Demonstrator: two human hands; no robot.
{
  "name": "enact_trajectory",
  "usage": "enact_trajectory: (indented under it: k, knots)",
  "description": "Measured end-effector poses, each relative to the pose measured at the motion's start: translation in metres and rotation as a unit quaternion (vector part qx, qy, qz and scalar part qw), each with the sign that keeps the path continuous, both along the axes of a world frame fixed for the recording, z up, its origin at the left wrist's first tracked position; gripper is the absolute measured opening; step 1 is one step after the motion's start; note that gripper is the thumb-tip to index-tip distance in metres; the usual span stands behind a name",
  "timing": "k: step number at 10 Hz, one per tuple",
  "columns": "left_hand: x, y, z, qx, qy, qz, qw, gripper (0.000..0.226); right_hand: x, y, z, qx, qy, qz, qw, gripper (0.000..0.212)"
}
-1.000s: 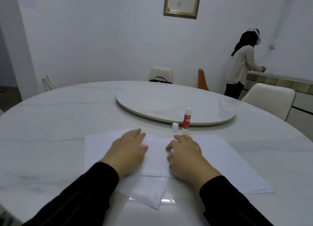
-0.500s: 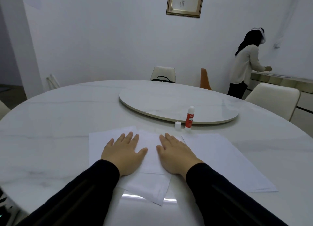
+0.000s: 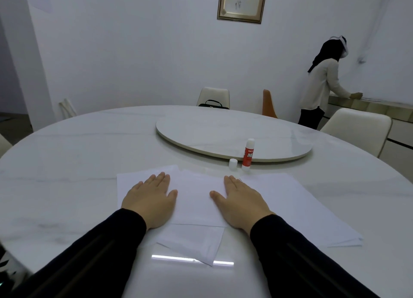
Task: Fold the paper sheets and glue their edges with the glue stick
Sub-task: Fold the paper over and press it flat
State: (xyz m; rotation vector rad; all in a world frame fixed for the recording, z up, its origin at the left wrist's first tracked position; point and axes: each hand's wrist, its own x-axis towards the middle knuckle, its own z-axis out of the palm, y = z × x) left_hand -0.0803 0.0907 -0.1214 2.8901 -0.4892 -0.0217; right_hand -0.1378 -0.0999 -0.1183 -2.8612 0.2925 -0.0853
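A folded white paper sheet (image 3: 196, 199) lies on the round white table in front of me. My left hand (image 3: 149, 199) rests flat, palm down, on its left side. My right hand (image 3: 241, 201) lies flat on its right side. Both hands have their fingers spread and hold nothing. Another folded sheet (image 3: 192, 242) pokes out underneath, toward me. A stack of plain sheets (image 3: 301, 208) lies to the right. The red and white glue stick (image 3: 248, 154) stands upright beyond the papers, uncapped, with its white cap (image 3: 232, 163) beside it on the left.
A round turntable (image 3: 223, 134) sits at the table's middle, just behind the glue stick. Chairs stand around the far and right sides, one with a black bag (image 3: 213, 104). A person (image 3: 321, 85) stands at a counter at the far right.
My hands have slid apart across the folded sheet, from close together near its middle to its left and right sides. The fingers have flattened out.
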Motion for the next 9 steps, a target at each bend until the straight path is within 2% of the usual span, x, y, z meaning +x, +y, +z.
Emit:
enact_trajectory:
  k: [1, 3, 5, 6, 7, 8, 9]
  knots:
    - [-0.001, -0.001, -0.001, -0.003, -0.004, 0.003, 1.0, 0.059, -0.001, 0.001, 0.004, 0.024, -0.053, -0.016, 0.998, 0.072]
    - [-0.001, -0.002, -0.001, -0.012, -0.009, 0.006, 1.0, 0.059, 0.0, -0.003, 0.011, 0.16, -0.164, -0.048, 0.972, 0.082]
    - [-0.001, -0.002, -0.001, -0.013, -0.012, 0.007, 1.0, 0.059, 0.0, -0.003, 0.01, 0.214, -0.224, -0.011, 0.951, 0.079]
    - [-0.001, -0.002, -0.001, -0.01, -0.014, 0.009, 1.0, 0.059, 0.0, -0.005, 0.012, 0.254, -0.255, 0.002, 0.933, 0.076]
    - [0.0, -0.002, -0.002, -0.011, -0.016, 0.008, 1.0, 0.059, 0.0, -0.007, 0.016, 0.327, -0.278, -0.036, 0.903, 0.075]
    - [0.0, -0.001, -0.003, -0.019, -0.023, 0.008, 1.0, 0.059, 0.001, -0.015, 0.019, 0.411, -0.225, -0.073, 0.881, 0.036]
    - [0.001, -0.001, -0.001, -0.048, -0.026, 0.008, 0.998, 0.057, 0.002, -0.022, 0.018, 0.366, -0.178, -0.051, 0.912, 0.029]
